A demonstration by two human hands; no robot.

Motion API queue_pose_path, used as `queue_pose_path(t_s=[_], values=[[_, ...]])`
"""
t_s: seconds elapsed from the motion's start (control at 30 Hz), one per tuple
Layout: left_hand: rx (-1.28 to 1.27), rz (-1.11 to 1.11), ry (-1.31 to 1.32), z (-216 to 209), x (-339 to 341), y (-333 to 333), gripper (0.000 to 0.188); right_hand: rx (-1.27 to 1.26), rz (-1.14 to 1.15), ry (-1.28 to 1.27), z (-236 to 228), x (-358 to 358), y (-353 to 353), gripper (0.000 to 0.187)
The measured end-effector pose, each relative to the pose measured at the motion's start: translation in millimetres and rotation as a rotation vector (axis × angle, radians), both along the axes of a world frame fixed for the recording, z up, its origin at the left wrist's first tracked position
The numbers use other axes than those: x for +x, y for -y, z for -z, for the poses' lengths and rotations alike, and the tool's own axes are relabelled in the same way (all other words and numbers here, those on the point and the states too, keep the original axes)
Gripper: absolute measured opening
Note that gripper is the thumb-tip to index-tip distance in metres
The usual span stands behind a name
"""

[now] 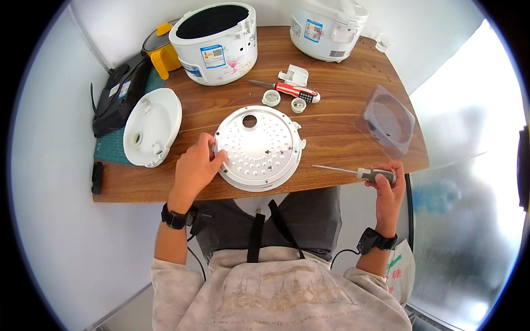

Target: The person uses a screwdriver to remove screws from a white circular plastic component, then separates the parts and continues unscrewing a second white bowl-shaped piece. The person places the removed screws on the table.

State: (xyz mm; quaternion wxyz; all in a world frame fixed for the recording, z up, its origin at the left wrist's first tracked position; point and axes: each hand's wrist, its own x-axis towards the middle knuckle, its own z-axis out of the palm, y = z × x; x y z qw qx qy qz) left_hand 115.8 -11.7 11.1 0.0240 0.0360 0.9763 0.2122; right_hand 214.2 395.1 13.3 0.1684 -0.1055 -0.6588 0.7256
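Observation:
A round white rice cooker lid part lies on the table in front of me, with a dimpled metal plate, small screws round its rim and a round hole at the far side. My left hand grips its left edge, the thumb over the top. My right hand is closed round the grey handle of a screwdriver, whose shaft points left toward the lid, apart from it. Beyond the lid lie a red-and-white screwdriver, two small white round caps and a white plastic piece.
A white lid shell lies at the left, partly over a green mat. Behind stand an open rice cooker body, another rice cooker, a yellow pot and a black device. A clear plastic tray is at the right.

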Motion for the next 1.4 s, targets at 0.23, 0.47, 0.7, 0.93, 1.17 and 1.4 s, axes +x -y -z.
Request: queue_pose_path(t_s=[0.23,0.47,0.7,0.93,1.17,1.4], values=[[0.154,0.026,0.000,0.2,-10.0,11.4,0.032,0.021,-0.013,-0.007,-0.1,-3.0,3.6,0.021],[0.181,0.111,-0.031,-4.7,-21.5,12.9,0.030,0.046,-0.025,-0.008,-2.1,-4.5,4.0,0.021],[0.201,0.170,0.018,-4.0,-53.2,-6.5,0.030,0.052,-0.038,-0.022,-6.5,-5.0,6.1,0.021],[0.255,0.247,0.077,-0.4,-89.2,-14.5,0.029,0.077,-0.051,-0.018,-10.9,-10.5,7.5,0.028],[0.243,0.360,0.064,-2.8,-118.5,-22.7,0.028,0.255,-0.107,-0.086,-41.0,-46.9,24.7,0.041],[0.545,0.402,0.098,3.2,-127.5,-22.8,0.028,0.320,-0.240,-0.279,-93.4,-125.5,82.5,0.040]])
